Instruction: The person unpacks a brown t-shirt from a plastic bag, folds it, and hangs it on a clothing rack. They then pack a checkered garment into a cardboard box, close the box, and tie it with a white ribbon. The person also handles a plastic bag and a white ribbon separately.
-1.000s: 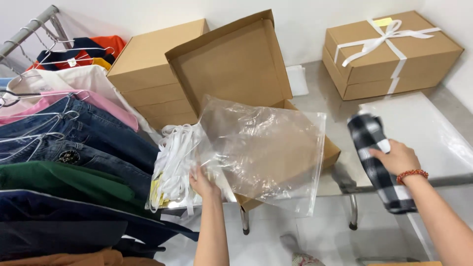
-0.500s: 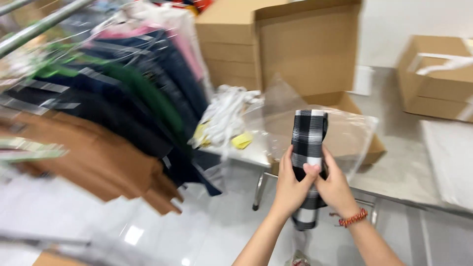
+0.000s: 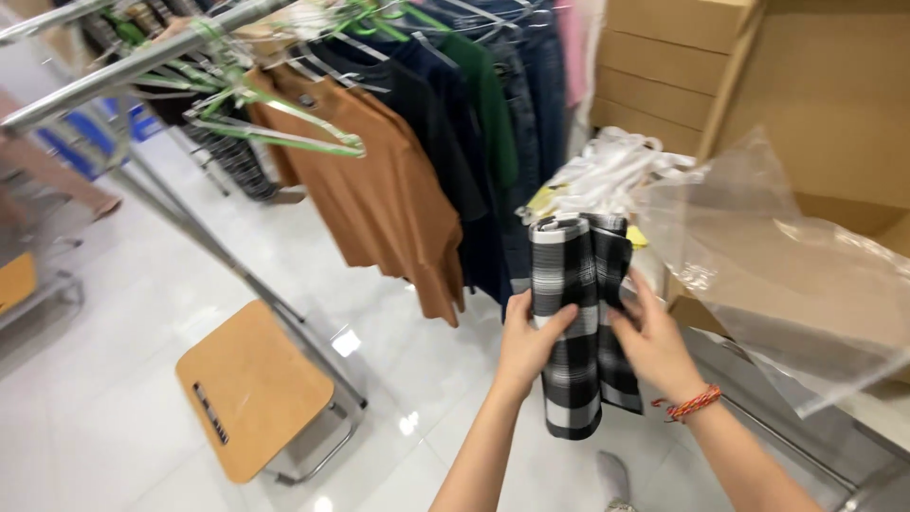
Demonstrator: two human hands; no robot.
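Observation:
Both hands hold a folded black-and-white checked garment (image 3: 573,313) upright in front of me. My left hand (image 3: 527,343) grips its left edge, thumb across the front. At the garment's right side my right hand (image 3: 654,346), with a red braided bracelet at the wrist, has its fingers on the fabric. A clear plastic bag (image 3: 787,275) lies on the table edge just to the right. White plastic hangers in a bag (image 3: 607,175) sit behind the garment.
A metal clothes rail (image 3: 142,62) holds a brown T-shirt (image 3: 379,190), dark shirts and jeans on green hangers. Cardboard boxes (image 3: 664,66) are stacked at the upper right. A wooden-seat stool (image 3: 251,389) stands on the glossy white floor at lower left.
The view has swung left toward the clothes rail and floor. The checked garment, first in the right hand alone, is now gripped by both hands, and the left hand has let go of the plastic bag.

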